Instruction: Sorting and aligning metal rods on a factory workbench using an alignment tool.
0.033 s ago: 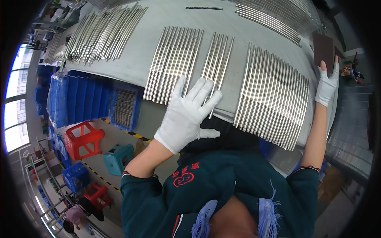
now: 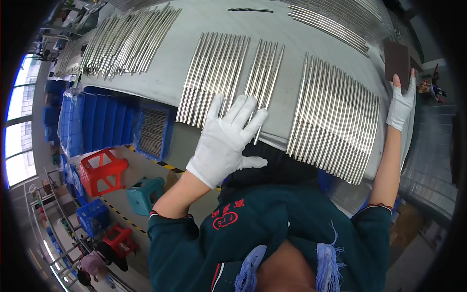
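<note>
My left hand (image 2: 222, 138), in a white glove, spreads its fingers over the near ends of a small middle group of metal rods (image 2: 264, 65). Its fingertips lie on these rods, and the index finger reaches the edge of a larger rod group (image 2: 214, 68) to the left. Over at the far right, my right hand (image 2: 402, 108) wears a white glove with bare fingertips. Thumb and fingers there grip a flat brown rectangular pad (image 2: 396, 58). Between the hands lies a wide row of rods (image 2: 335, 114), side by side, their near ends at the table edge.
More rods (image 2: 131, 41) lie loosely at the back left, others (image 2: 331, 31) at the back right. A dark drill bit (image 2: 250, 10) rests at the far side of the grey table (image 2: 168, 85). Blue crates (image 2: 104, 119), a red stool (image 2: 103, 169) and a teal stool (image 2: 144, 195) stand to the left.
My left hand has slid slightly to the left, and the middle rods under its fingers have shifted the same way. My right hand and the brown pad have not visibly moved.
</note>
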Motion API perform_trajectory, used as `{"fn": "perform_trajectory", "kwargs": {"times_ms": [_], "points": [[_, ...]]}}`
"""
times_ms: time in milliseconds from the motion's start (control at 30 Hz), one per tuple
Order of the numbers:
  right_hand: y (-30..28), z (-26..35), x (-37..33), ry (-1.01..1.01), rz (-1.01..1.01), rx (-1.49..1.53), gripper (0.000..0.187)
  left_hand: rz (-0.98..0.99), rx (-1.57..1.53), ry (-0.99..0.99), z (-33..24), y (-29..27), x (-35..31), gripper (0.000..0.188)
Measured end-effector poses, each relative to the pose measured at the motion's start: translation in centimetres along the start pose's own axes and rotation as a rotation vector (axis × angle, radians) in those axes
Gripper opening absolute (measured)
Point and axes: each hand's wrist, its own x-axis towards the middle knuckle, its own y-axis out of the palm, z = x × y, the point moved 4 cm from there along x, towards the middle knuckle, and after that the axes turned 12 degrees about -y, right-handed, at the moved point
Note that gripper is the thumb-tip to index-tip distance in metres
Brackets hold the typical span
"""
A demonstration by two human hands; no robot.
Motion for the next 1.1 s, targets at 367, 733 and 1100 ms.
{"fn": "perform_trajectory", "kwargs": {"times_ms": [367, 733, 1100], "points": [[0.0, 0.4, 0.1, -0.085, 0.013, -0.075, 0.064, 0.040, -0.068, 0.047, -1.4, 1.0, 0.2, 0.105], [0.1, -0.2, 0.0, -0.037, -0.003, -0.001, 0.066, -0.122, 0.053, -0.070, -1.0, 1.4, 3.8, 0.117], [0.5, 0.9, -0.1, -0.048, 0.002, -0.044, 0.064, -0.139, -0.030, 0.048, -1.8, 1.9, 3.7, 0.111]]}}
